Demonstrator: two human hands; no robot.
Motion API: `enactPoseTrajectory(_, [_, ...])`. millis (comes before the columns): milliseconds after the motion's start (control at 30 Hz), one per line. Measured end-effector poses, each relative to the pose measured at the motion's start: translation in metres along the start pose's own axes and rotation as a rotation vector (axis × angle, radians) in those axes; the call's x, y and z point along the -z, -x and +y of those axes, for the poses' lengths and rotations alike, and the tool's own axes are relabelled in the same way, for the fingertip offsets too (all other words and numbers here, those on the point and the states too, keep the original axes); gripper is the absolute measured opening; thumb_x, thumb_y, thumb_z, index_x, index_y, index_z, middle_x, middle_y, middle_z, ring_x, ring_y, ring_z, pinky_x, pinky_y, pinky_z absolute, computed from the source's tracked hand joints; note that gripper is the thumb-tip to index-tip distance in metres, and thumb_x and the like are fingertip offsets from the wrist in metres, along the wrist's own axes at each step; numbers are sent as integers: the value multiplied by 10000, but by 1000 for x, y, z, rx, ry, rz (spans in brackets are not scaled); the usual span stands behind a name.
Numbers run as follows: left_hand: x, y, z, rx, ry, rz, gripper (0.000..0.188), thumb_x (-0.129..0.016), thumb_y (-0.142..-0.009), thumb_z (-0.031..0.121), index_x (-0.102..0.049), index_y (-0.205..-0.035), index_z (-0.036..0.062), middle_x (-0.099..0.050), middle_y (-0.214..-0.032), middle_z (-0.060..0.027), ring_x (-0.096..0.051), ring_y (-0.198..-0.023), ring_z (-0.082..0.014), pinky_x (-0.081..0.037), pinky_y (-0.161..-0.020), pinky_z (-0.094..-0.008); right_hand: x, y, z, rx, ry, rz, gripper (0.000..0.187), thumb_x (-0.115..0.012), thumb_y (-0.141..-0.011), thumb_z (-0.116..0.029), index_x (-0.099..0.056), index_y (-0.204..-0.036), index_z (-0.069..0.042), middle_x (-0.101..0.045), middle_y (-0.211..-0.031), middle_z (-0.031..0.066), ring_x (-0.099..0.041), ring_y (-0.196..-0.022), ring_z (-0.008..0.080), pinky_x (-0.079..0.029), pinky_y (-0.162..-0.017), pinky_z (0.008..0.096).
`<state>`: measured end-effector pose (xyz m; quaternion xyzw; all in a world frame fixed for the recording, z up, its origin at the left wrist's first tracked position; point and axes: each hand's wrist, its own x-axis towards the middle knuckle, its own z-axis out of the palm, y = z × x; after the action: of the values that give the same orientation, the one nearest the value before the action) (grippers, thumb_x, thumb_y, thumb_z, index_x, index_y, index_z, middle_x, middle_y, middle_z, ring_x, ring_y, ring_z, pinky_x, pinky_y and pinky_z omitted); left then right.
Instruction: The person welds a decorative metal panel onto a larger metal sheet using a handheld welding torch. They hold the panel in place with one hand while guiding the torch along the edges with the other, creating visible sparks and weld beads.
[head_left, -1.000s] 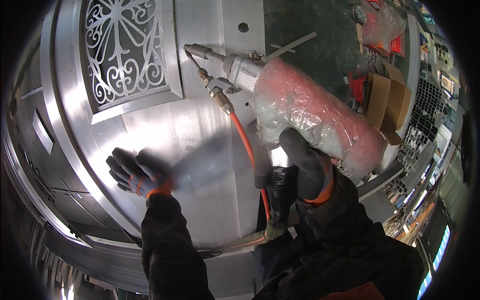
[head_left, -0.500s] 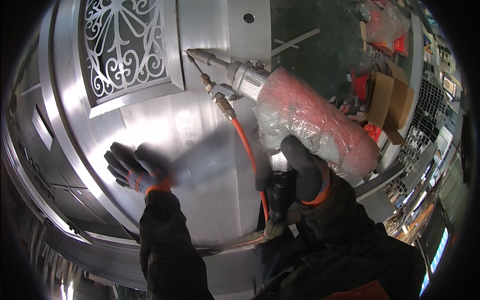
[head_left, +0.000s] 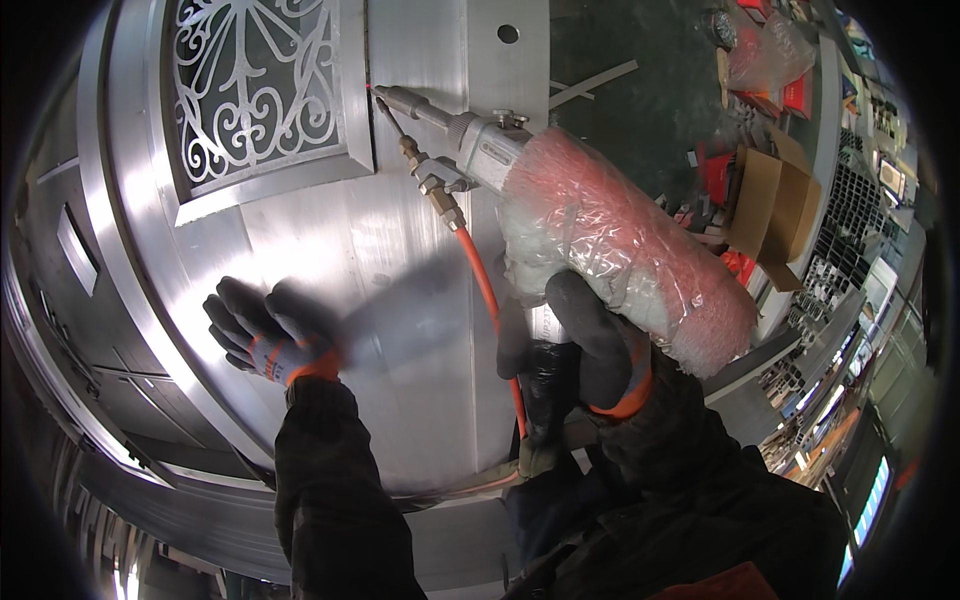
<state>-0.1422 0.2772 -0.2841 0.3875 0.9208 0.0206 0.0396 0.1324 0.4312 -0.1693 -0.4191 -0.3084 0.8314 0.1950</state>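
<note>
My right hand point(head_left: 598, 340), in a dark glove with an orange cuff, grips the black-taped handle of a laser welding gun point(head_left: 495, 155). Clear plastic and reddish wrapping point(head_left: 620, 250) covers the gun's body. Its metal nozzle points up and left, its tip at the seam along the right side of the panel frame point(head_left: 357, 100), by a small red spot. Beside the nozzle runs a thin tube with brass fittings and an orange hose point(head_left: 478, 262). My left hand point(head_left: 268, 330), gloved alike, rests on the shiny metal door panel point(head_left: 400, 350) with fingers stretched out.
Silver scrollwork point(head_left: 255, 95) fills the framed opening at the upper left. To the right stand an open cardboard box point(head_left: 768, 200), red packages and crumpled plastic point(head_left: 770, 60). Metal strips point(head_left: 595, 85) lie on the dark floor. Bundled square tubes point(head_left: 860, 215) are at the far right.
The gun and my right hand have shifted slightly left in view, and the nozzle tip sits a little higher along the seam. My left hand stays nearly still on the panel.
</note>
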Motion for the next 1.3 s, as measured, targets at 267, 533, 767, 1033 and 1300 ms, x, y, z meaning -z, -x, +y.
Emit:
enactPoseTrajectory(267, [-3,0,3,-15,-45,78,710,-371,-1028,577,-288,-1618,191,-281,-1659,-159,-198,-1548,-378,-115,-1230,-542,-19,2,-14,-118,72,138,463,-497,-1067,-357,-669,-764,-53,-615,-667,22,-561,-588,89,-461,-573,241])
enactPoseTrajectory(533, [-8,0,12,-35,-34,126,650,-430,-1033,515,-381,-1581,169,-362,-1614,-200,-287,-1509,-404,-195,-1212,-545,-16,0,-14,-33,60,163,494,-487,-1071,-399,-664,-783,-39,-650,-705,52,-582,-599,104,-482,-582,257])
enactPoseTrajectory(767, [-2,-1,9,31,10,24,797,-269,-1004,691,-248,-1632,201,-222,-1681,-174,-164,-1552,-402,-77,-1219,-604,-9,2,-19,-158,-26,45,517,-496,-1053,-463,-661,-821,-31,-658,-731,77,-616,-674,141,-496,-624,279])
enactPoseTrajectory(1033, [-1,1,7,-24,-57,115,673,-418,-1035,546,-366,-1587,165,-339,-1627,-195,-270,-1518,-393,-182,-1217,-542,-2,7,-15,-166,127,11,563,-456,-1043,-496,-665,-842,-14,-659,-727,77,-621,-651,155,-495,-612,290])
enactPoseTrajectory(1300, [-2,-1,11,-5,-55,89,679,-388,-1039,567,-326,-1606,198,-303,-1650,-171,-235,-1534,-376,-162,-1231,-511,-13,16,-20,-149,168,173,612,-432,-1031,-530,-667,-846,4,-659,-723,78,-633,-661,165,-498,-619,290])
